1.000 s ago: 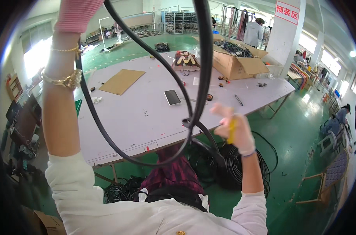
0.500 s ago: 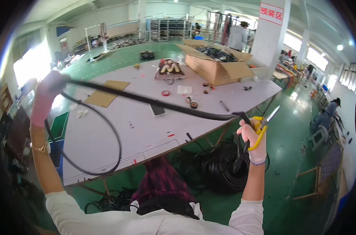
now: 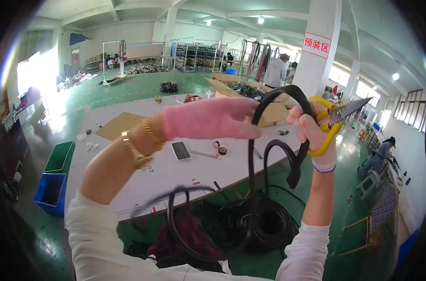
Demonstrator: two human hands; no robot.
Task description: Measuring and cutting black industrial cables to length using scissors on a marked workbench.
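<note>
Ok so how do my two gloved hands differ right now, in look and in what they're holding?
The left hand wears a pink glove and lies stretched sideways across the view, fingers on the black cable; the right hand wears a pale glove and is raised upright. The right hand also grips yellow-handled scissors, the left none. A gold watch and bracelet sit on the left wrist only. Both hold the same cable loop.

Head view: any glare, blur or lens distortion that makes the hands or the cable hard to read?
Head view: strong window glare washes out the far left; fisheye bends the white table edge and darkens the rim; the left hand in a pink glove is slightly soft, the right hand, yellow scissors and black cable read clearly.
</note>
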